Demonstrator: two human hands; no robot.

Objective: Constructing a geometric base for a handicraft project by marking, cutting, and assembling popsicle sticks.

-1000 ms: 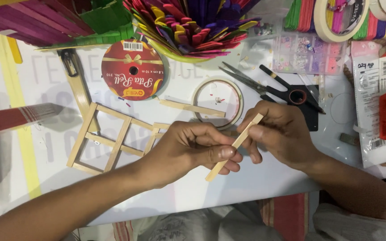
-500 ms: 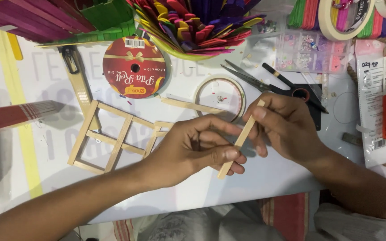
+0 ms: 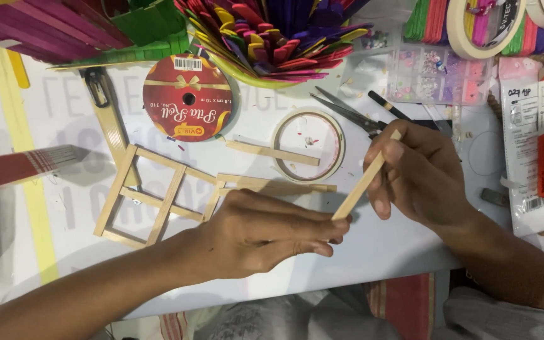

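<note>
My right hand (image 3: pixel 420 176) holds a plain wooden craft stick (image 3: pixel 365 178) tilted, its upper end near the scissors. My left hand (image 3: pixel 266 232) lies just left of it, fingers stretched out flat, its fingertips touching the stick's lower end. Behind my left hand on the white table sits a wooden stick frame (image 3: pixel 152 196) with a second stick piece (image 3: pixel 272 184) beside it. A loose stick (image 3: pixel 272 153) lies across a clear tape roll (image 3: pixel 310 146).
A red ribbon spool (image 3: pixel 187 105), black-handled scissors (image 3: pixel 360 116), a bundle of coloured craft sticks (image 3: pixel 272 31), a clear bead box (image 3: pixel 439 72), masking tape rolls (image 3: pixel 486 25) and glue packets (image 3: pixel 539 138) crowd the back and right. A red box (image 3: pixel 20 167) lies at left.
My right hand has lifted the stick up and to the right. My left hand has opened its fingers along the stick's lower end and shifted slightly lower.
</note>
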